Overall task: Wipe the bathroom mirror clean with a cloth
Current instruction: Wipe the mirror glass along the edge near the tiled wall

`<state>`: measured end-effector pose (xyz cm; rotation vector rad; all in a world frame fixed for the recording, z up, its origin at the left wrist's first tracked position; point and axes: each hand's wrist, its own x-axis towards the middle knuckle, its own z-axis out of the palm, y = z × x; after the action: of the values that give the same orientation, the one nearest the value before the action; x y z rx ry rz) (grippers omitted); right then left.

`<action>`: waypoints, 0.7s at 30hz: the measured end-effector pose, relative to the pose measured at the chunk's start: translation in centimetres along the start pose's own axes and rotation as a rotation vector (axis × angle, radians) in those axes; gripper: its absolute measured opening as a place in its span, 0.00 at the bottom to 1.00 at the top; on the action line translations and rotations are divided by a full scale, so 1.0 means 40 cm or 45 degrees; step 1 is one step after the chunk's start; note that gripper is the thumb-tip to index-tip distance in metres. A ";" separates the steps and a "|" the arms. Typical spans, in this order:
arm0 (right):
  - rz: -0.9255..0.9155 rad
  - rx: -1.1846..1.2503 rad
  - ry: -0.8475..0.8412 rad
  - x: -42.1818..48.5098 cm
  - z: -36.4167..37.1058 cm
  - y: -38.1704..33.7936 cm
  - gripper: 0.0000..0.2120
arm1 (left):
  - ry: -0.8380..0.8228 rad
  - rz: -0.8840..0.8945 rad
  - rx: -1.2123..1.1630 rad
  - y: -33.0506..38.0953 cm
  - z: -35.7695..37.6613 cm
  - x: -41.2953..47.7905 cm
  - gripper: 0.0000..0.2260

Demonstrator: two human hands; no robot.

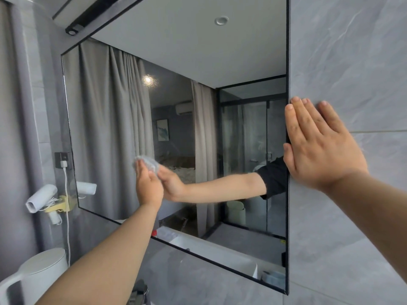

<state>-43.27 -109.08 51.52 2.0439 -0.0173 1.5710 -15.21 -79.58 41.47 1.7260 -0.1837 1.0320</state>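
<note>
The mirror [176,111] hangs on the far wall, framed in black, its right edge meeting a grey tiled wall [352,62]. The left hand [148,186] presses a small grey cloth [146,162] flat against the glass, left of centre and in the lower half. Its fingers [141,170] lie nearly straight over the cloth, pushing rather than clutching it; whether the thumb pinches the cloth cannot be told. The right hand [319,146] lies open on the tiled wall, fingers straight and spread, palm just beside the mirror's right edge, judged to be a brace that steadies the body while the other arm reaches across. Faint streaks show on the glass near the cloth, so the wiping is judged under way, with the upper and right areas yet to be covered. A hairdryer [40,200] sits in a holder left of the mirror, and a white kettle [37,274] stands near left, both within reach of a wide sweep
</note>
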 end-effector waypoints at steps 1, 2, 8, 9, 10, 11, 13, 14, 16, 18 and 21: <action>0.003 -0.001 0.004 0.001 0.000 0.000 0.31 | -0.016 -0.112 -0.003 -0.043 -0.004 0.000 0.23; 0.002 -0.003 0.003 0.001 0.000 0.001 0.31 | -0.044 -0.248 -0.023 -0.084 -0.010 -0.008 0.22; -0.002 -0.013 -0.004 0.000 0.003 0.002 0.31 | -0.106 -0.666 -0.233 -0.246 -0.051 -0.106 0.13; -0.001 -0.010 -0.003 0.001 0.003 0.002 0.31 | -0.095 -0.655 -0.264 -0.240 -0.053 -0.104 0.13; 0.000 -0.009 -0.004 0.002 0.002 0.001 0.31 | -0.083 -0.618 -0.279 -0.220 -0.051 -0.097 0.14; -0.001 -0.009 -0.007 0.002 0.001 0.001 0.31 | -0.072 -0.564 -0.291 -0.190 -0.048 -0.089 0.15; 0.000 -0.003 -0.010 0.001 -0.001 0.001 0.31 | -0.086 -0.397 -0.341 -0.105 -0.044 -0.078 0.18; 0.000 -0.001 -0.008 0.000 -0.001 0.000 0.31 | -0.106 -0.282 -0.366 -0.055 -0.043 -0.077 0.19; -0.001 -0.007 -0.009 0.000 -0.002 0.000 0.31 | -0.150 -0.063 -0.381 0.024 -0.039 -0.076 0.21; -0.002 -0.011 -0.016 0.001 -0.003 0.000 0.31 | -0.174 0.074 -0.311 0.058 -0.039 -0.082 0.22; -0.005 -0.013 -0.019 0.000 -0.004 0.000 0.31 | -0.124 0.091 -0.189 0.040 -0.041 -0.091 0.25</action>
<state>-43.42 -109.01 51.56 2.0464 -0.0268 1.5505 -19.25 -80.14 40.11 1.6452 -0.3773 0.9618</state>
